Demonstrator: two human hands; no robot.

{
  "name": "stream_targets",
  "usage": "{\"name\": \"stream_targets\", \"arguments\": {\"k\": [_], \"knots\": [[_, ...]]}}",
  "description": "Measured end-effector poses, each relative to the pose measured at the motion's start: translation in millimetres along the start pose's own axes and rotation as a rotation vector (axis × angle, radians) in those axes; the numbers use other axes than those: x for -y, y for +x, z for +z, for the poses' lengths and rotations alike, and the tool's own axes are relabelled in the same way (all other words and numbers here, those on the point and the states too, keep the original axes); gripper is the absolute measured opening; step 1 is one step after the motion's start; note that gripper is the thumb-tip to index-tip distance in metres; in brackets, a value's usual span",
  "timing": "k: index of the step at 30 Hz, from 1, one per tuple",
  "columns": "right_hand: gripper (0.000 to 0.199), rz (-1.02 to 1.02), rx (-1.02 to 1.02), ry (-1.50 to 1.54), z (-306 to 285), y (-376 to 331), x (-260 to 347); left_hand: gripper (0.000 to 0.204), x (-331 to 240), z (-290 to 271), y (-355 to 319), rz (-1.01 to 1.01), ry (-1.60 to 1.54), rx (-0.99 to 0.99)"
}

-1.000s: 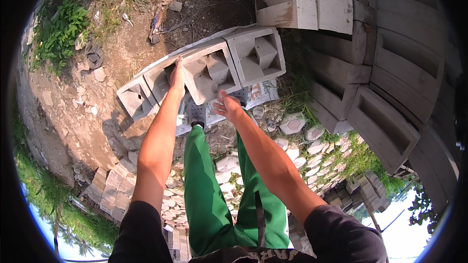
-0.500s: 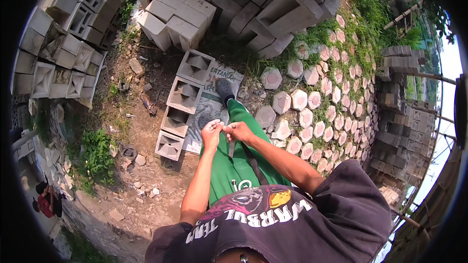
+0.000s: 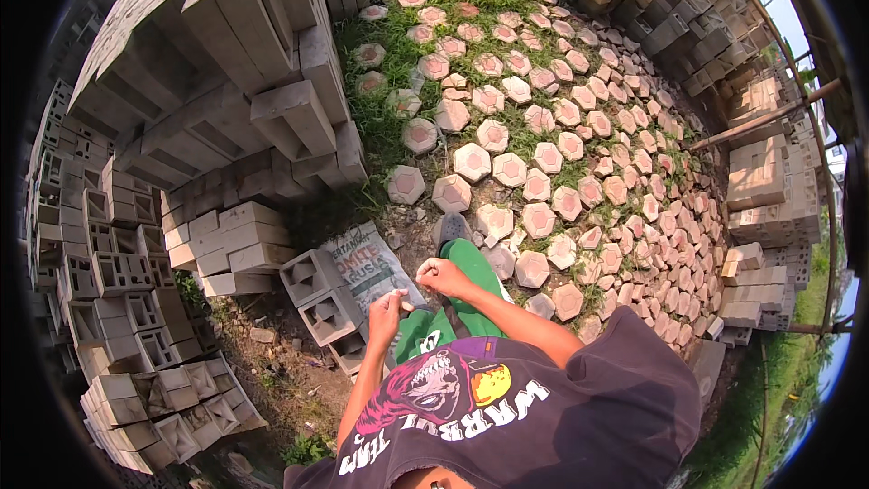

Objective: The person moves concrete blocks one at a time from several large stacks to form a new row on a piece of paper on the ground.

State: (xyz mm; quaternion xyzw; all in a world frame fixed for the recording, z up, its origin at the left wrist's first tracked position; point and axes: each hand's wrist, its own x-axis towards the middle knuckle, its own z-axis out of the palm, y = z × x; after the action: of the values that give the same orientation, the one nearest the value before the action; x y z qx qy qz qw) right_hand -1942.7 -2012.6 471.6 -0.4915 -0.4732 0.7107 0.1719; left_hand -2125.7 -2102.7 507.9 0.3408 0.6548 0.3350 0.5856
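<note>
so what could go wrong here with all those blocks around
The hollow concrete blocks lie on the ground right by the person's feet, beside a printed sack, so a step to the left could trip. The tall grey block stack has pieces jutting unevenly and might shed one. Both the left hand and right hand are bare, risking scrapes.

Green trousers, a black shirt with a pink-and-yellow skull print, grey hollow blocks, and pinkish hexagonal pavers amid green grass.
</note>
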Motion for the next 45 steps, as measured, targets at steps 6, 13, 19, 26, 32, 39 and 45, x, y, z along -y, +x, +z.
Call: {"name": "stream_targets", "arguments": {"k": [6, 13, 19, 26, 32, 39, 45], "knots": [[0.023, -0.193, -0.255, -0.122, -105.9, 27.4, 47.0, 0.061, -85.0, 60.7, 110.6, 0.049, 0.061, 0.279], [0.032, -0.217, -0.378, -0.157, -228.4, 47.3, 111.0, 0.059, -205.6, 150.4, 187.0, 0.085, 0.101, 0.395], [0.034, -0.084, -0.555, -0.027, -295.9, 6.9, 123.9, 0.055, -265.2, 216.0, 222.4, 0.152, 0.407, 0.520], [0.037, -0.086, -0.836, 0.080, -352.4, 5.4, 104.2, 0.043, -328.4, 295.8, 270.5, 0.259, 0.503, 0.697], [0.051, -0.035, -0.946, 0.179, -419.4, 34.2, 137.5, 0.024, -357.4, 352.6, 356.9, 0.145, 0.312, 0.771], [0.049, -0.048, -1.102, 0.244, -554.0, 91.7, 163.5, 0.013, -433.6, 448.3, 483.7, 0.291, 0.244, 0.888], [0.032, -0.064, -1.114, 0.425, -641.3, 119.2, 222.2, 0.017, -535.1, 520.4, 525.6, 0.191, 0.378, 0.871]]}}
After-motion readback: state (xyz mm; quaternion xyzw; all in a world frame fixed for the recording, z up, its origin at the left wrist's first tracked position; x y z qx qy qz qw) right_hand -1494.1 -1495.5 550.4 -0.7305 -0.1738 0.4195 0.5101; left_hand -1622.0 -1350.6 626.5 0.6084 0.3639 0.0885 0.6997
